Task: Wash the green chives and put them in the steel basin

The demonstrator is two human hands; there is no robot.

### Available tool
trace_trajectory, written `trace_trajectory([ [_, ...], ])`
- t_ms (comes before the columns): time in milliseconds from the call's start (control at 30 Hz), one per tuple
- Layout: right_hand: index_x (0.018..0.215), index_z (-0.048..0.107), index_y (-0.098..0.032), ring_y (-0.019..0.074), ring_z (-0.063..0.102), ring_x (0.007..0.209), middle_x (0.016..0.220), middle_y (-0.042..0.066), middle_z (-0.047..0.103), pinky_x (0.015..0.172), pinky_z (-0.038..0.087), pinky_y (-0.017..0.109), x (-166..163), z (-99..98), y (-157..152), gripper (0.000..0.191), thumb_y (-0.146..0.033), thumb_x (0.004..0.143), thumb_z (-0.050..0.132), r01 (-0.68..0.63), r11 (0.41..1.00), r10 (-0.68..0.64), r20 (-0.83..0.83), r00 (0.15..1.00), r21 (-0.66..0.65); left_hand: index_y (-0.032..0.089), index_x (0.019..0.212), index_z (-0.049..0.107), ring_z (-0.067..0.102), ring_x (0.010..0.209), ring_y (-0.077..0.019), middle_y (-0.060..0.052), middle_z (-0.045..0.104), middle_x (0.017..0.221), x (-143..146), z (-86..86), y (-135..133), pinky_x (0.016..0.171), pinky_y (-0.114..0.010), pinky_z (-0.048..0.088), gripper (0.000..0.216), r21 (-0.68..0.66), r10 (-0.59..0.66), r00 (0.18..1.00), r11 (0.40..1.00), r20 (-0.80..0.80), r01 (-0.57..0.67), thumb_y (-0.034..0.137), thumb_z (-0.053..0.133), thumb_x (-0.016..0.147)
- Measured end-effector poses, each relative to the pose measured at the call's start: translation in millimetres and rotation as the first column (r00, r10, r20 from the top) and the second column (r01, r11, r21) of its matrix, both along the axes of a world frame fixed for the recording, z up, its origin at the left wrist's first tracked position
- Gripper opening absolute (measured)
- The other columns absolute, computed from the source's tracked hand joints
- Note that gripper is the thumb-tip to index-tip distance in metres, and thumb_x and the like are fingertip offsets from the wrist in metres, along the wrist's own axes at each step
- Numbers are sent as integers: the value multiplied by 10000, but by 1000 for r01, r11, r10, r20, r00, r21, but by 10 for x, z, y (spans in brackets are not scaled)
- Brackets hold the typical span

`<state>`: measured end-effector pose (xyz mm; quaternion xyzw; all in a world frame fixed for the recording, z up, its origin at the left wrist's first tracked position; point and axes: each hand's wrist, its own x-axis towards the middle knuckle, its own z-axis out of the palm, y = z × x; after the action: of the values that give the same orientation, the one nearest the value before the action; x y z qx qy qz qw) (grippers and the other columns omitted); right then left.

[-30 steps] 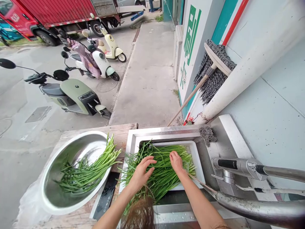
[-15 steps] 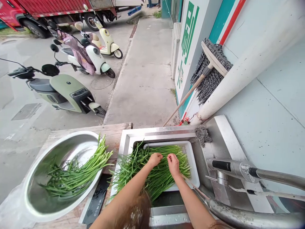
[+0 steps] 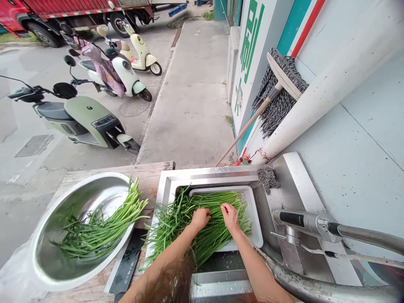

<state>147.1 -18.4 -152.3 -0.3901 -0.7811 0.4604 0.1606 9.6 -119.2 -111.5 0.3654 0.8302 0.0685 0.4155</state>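
Shifted slightly lower, left hand (image 3: 200,219) seemingly clenches greens (image 3: 189,210); right hand (image 3: 229,216) grip unclear.

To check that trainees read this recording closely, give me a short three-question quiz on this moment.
1. True or false: the left hand and right hand are both on the greens in the white tray.
2. Multiple choice: what lies on the sink rim near the wall? A) soap bar B) scourer C) cup
3. Fill in: left of the sink, more greens lie in a steel ____.

Key: 1 true; 2 B; 3 bowl.
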Motion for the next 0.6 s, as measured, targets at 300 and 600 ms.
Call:
trace_trajectory([
  [300,587,684,-216,157,537,619,751,37,668,643,408,292,-8,317,334,195,-383,686,683,-144,967,149,11,989,-210,183,1142,642,497,1143,-318,-132,602,1187,265,84,-279,950,-456,379,358,-15,-226,967,974,-120,226,151,499,815],
  [600,951,681,-187,132,525,596,797,43,669,581,421,249,-498,424,449,383,-464,889,424,-58,975,55,-21,998,-217,186,1111,641,495,1128,-307,-120,599,1183,268,142,-248,935,-438,393,325,-50,-266,953,964,-147,261,198,505,816],
])
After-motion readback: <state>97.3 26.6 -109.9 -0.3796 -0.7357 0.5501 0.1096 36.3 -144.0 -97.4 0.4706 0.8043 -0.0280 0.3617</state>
